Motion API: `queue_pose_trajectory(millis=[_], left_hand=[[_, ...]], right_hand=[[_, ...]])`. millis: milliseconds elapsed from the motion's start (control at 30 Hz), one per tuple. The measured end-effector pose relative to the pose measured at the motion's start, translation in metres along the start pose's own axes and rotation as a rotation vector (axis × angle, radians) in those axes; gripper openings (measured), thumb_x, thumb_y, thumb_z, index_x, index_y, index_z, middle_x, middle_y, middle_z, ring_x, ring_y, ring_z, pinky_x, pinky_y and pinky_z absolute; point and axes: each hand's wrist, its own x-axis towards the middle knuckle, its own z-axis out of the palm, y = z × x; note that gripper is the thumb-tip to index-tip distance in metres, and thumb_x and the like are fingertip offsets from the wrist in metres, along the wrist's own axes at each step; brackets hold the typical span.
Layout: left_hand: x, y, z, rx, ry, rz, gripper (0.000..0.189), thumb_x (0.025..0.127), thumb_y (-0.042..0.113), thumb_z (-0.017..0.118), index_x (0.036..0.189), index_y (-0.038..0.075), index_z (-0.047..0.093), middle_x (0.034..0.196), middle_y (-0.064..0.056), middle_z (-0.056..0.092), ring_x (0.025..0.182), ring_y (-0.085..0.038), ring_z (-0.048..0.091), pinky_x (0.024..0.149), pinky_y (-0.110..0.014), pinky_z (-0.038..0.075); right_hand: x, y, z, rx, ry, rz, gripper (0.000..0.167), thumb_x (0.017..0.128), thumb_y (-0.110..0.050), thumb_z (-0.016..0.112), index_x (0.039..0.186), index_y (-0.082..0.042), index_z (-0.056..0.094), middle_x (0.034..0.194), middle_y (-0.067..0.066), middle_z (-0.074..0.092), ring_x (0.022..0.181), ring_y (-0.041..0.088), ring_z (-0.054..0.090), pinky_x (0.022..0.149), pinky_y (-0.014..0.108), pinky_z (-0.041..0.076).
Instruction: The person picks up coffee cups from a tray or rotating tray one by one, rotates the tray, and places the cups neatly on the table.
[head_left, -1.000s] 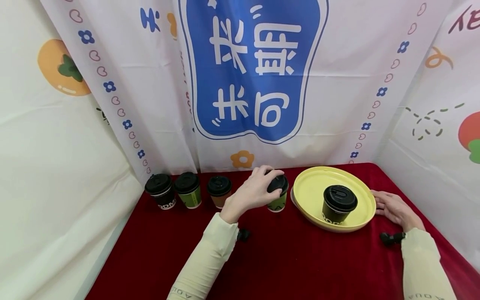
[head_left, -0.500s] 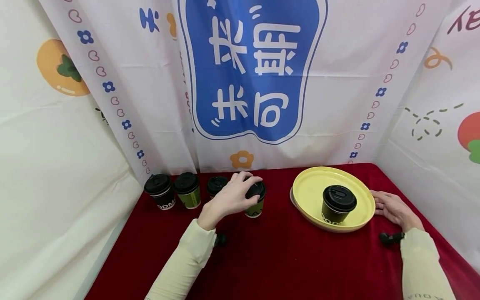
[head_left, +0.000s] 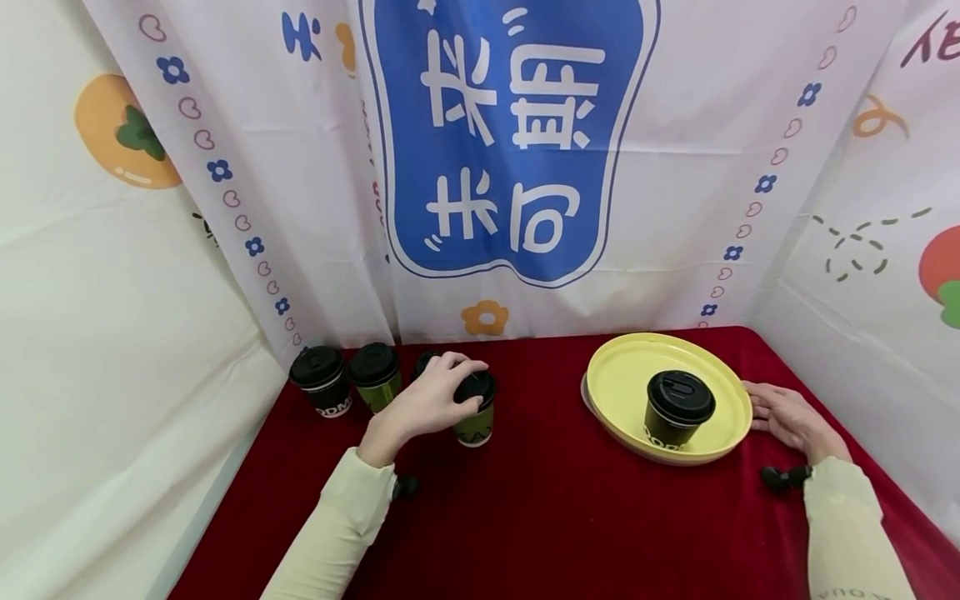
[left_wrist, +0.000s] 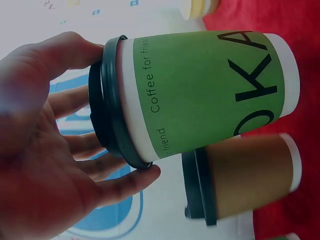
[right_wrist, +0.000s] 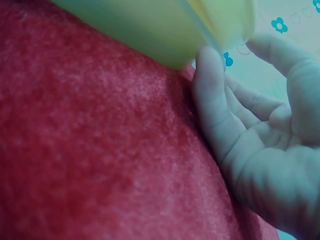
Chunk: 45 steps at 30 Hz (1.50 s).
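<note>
While gripped by the left hand (head_left: 423, 404): green cup (head_left: 476, 410) now farther left, beside brown cup (left_wrist: 250, 175).

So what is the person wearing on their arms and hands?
Both arms are in long pale cream sleeves, the left sleeve and right sleeve alike, with small dark lettering near the frame's bottom edge. A small black device sits at each wrist. Both hands are bare.

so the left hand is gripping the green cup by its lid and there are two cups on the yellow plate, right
Not quite: the yellow plate holds only one cup, as the head view shows. The left hand does grip the green cup by its lid.
</note>
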Motion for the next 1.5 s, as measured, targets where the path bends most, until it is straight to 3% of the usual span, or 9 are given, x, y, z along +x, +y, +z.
queue_pose_trajectory(millis=[233,600,1033,1267,1500], left_hand=[[-0.017,-0.018,-0.009,0.000,0.003,-0.057,0.050,0.094,0.031,0.063,0.141,0.019,0.053,0.141,-0.014,0.047,0.127,-0.035,0.044,0.099,-0.051,0.046],[-0.046,-0.036,-0.022,0.016,0.048,-0.086,0.050,0.093,0.029,0.063,0.140,0.014,0.053,0.138,-0.017,0.049,0.122,-0.038,0.046,0.095,-0.054,0.046],[-0.077,-0.064,-0.036,0.077,0.073,-0.193,0.049,0.093,0.028,0.062,0.139,0.013,0.054,0.138,-0.021,0.049,0.123,-0.042,0.045,0.095,-0.059,0.044],[-0.092,-0.081,-0.049,0.065,0.086,-0.243,0.052,0.095,0.029,0.060,0.141,0.009,0.051,0.140,-0.030,0.044,0.126,-0.052,0.040,0.094,-0.065,0.041],[-0.105,-0.096,-0.053,0.076,0.106,-0.291,0.052,0.095,0.030,0.059,0.142,0.007,0.050,0.140,-0.031,0.042,0.125,-0.053,0.038,0.095,-0.065,0.038]], right_hand=[[0.002,0.001,-0.001,-0.004,-0.006,0.006,0.027,0.105,-0.025,0.046,0.099,-0.026,0.072,0.091,-0.008,0.074,0.083,0.006,0.069,0.072,0.029,0.059],[0.004,0.002,-0.002,0.008,-0.022,-0.005,0.026,0.105,-0.024,0.046,0.101,-0.025,0.072,0.091,-0.006,0.074,0.083,0.007,0.070,0.073,0.030,0.059],[0.003,0.004,-0.005,0.016,-0.013,-0.003,0.025,0.105,-0.025,0.047,0.102,-0.027,0.072,0.093,-0.007,0.074,0.085,0.007,0.070,0.074,0.030,0.059],[0.002,0.004,-0.004,0.006,-0.016,-0.013,0.026,0.106,-0.023,0.045,0.102,-0.027,0.071,0.092,-0.008,0.073,0.085,0.006,0.069,0.074,0.030,0.059],[0.001,0.004,-0.005,0.001,-0.027,-0.039,0.027,0.106,-0.021,0.044,0.105,-0.030,0.069,0.098,-0.009,0.073,0.089,0.005,0.070,0.075,0.030,0.059]])
